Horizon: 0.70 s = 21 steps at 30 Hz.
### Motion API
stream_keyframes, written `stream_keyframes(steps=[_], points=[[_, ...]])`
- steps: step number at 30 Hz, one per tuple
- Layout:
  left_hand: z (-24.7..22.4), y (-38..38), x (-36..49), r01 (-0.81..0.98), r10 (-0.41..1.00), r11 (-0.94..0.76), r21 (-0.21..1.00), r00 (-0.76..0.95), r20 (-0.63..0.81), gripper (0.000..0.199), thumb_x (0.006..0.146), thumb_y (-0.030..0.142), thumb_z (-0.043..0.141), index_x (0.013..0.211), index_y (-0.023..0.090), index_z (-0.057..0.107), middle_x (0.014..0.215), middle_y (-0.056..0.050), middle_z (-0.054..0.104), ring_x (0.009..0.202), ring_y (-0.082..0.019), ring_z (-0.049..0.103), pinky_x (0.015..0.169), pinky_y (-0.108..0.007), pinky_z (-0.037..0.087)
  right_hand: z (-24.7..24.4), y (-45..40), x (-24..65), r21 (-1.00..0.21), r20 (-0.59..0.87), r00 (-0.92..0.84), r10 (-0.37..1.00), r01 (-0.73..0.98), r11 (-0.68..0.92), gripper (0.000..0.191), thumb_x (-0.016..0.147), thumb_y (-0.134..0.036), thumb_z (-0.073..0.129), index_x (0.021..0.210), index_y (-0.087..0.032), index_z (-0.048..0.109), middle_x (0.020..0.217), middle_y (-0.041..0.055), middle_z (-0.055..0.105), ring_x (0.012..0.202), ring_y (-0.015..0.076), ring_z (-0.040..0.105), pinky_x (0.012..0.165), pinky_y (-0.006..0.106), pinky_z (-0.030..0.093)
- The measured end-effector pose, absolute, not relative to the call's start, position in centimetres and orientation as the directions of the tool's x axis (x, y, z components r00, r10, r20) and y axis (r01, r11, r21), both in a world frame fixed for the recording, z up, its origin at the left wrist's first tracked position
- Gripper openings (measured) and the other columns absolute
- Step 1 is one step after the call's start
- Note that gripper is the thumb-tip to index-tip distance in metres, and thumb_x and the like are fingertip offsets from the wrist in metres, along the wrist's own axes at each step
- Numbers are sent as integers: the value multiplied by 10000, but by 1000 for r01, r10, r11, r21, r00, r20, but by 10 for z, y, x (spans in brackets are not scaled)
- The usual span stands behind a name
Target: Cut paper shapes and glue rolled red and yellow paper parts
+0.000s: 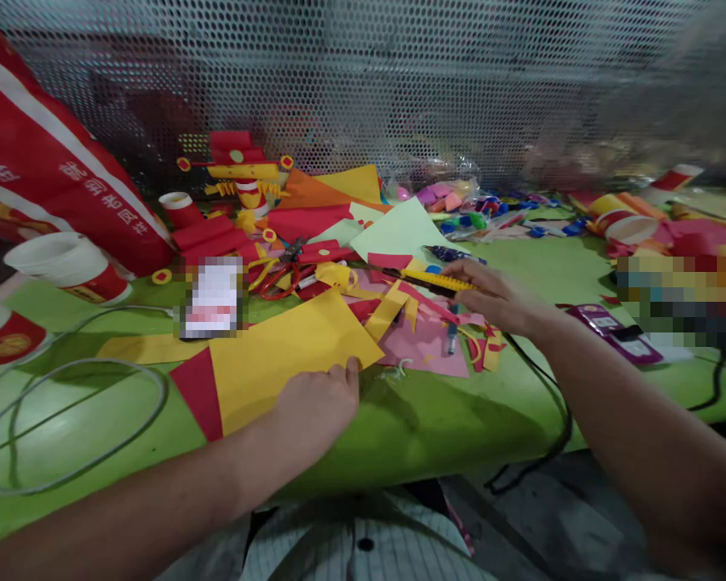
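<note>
My left hand point(323, 403) is closed at the near right edge of a large yellow paper sheet point(272, 347), fingers curled on its corner. A dark red sheet point(199, 395) shows from beneath its left side. My right hand point(490, 294) reaches over the paper scraps, its fingers round a slim, ribbed yellow and black tool point(439, 281) that looks like a utility knife. Pink paper point(423, 347) and cut yellow strips point(390, 311) lie just below that hand. Scissors with red handles point(278, 278) are farther left, partly among scraps.
Paper cups point(73, 270) and a red bag point(66, 153) stand left, near a white cable point(157, 395). A pale green sheet point(399, 230) and a red-and-yellow paper figure point(248, 173) are behind. A purple case point(614, 331) lies right; perforated metal point(363, 81) bounds the back.
</note>
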State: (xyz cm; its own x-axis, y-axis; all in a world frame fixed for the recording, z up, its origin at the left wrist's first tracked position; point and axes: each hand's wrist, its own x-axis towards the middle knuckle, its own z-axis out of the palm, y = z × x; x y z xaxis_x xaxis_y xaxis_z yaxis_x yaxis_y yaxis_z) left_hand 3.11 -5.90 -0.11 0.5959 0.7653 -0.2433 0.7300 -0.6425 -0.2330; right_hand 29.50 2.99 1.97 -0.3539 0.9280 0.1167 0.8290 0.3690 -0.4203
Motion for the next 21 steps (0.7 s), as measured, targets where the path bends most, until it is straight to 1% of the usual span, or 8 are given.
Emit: stream_keyframes(steps=[3, 5, 7, 8, 10, 12, 18, 21], points=[[-7, -43, 25, 685, 685, -723, -93, 693, -223, 471, 789, 32, 423, 1255, 90, 446, 853, -107, 668, 679, -212, 655, 516, -305, 495, 5, 15, 307, -813, -77, -258, 963, 575, 89, 325, 719, -296, 411, 990, -170, 540, 666, 29, 617, 499, 159, 531, 450, 272, 413], [-6, -31, 19, 648, 633, -762, 15, 749, -194, 342, 865, 188, 395, 1176, 162, 535, 865, -71, 674, 741, -212, 648, 596, -330, 506, -3, 8, 309, -934, -150, -249, 957, 354, -54, 319, 693, -286, 419, 955, -159, 549, 622, 30, 607, 452, 152, 517, 423, 272, 412], [-6, -20, 13, 664, 650, -747, 34, 741, -171, 298, 885, 236, 365, 967, 188, 647, 856, -59, 669, 826, -221, 628, 683, -349, 501, -9, 4, 308, -963, -217, -220, 951, 207, -172, 308, 651, -264, 437, 916, -153, 549, 603, 34, 605, 424, 149, 509, 408, 274, 419], [-7, -15, 11, 687, 680, -727, 26, 724, -121, 302, 886, 247, 367, 935, 178, 657, 884, -69, 665, 889, -231, 609, 745, -366, 491, -11, 3, 306, -961, -251, -203, 946, 165, -220, 311, 631, -253, 448, 910, -153, 545, 616, 41, 616, 436, 152, 523, 420, 277, 436], [-12, -8, 6, 690, 690, -721, 60, 723, -18, 310, 883, 272, 389, 1046, 153, 623, 1057, -96, 629, 1054, -241, 536, 904, -397, 424, -13, 4, 302, -948, -312, -184, 932, 132, -291, 355, 611, -238, 462, 948, -155, 535, 685, 61, 650, 491, 165, 564, 468, 290, 479], [-20, -6, 3, 689, 694, -717, 100, 720, 18, 369, 895, 292, 368, 1179, 134, 545, 1208, -115, 557, 1185, -247, 438, 990, -417, 351, -14, 6, 298, -937, -341, -191, 920, 147, -317, 399, 619, -236, 457, 1003, -154, 528, 738, 77, 666, 533, 176, 588, 508, 309, 505], [-32, -6, 0, 716, 716, -686, 128, 696, -57, 510, 920, 402, 271, 1358, 150, 336, 1407, -136, 367, 1314, -263, 275, 1041, -464, 269, -18, 12, 295, -912, -354, -145, 924, 274, -306, 273, 612, -223, 462, 846, -166, 591, 767, 72, 639, 557, 171, 583, 516, 316, 517], [-31, -5, 0, 723, 719, -679, 127, 690, -85, 522, 926, 406, 229, 1372, 148, 313, 1416, -147, 351, 1330, -267, 249, 1051, -478, 250, -22, 12, 295, -915, -279, -55, 959, 317, -248, 223, 692, -365, 478, 747, -184, 595, 648, 40, 600, 506, 155, 539, 439, 274, 450]])
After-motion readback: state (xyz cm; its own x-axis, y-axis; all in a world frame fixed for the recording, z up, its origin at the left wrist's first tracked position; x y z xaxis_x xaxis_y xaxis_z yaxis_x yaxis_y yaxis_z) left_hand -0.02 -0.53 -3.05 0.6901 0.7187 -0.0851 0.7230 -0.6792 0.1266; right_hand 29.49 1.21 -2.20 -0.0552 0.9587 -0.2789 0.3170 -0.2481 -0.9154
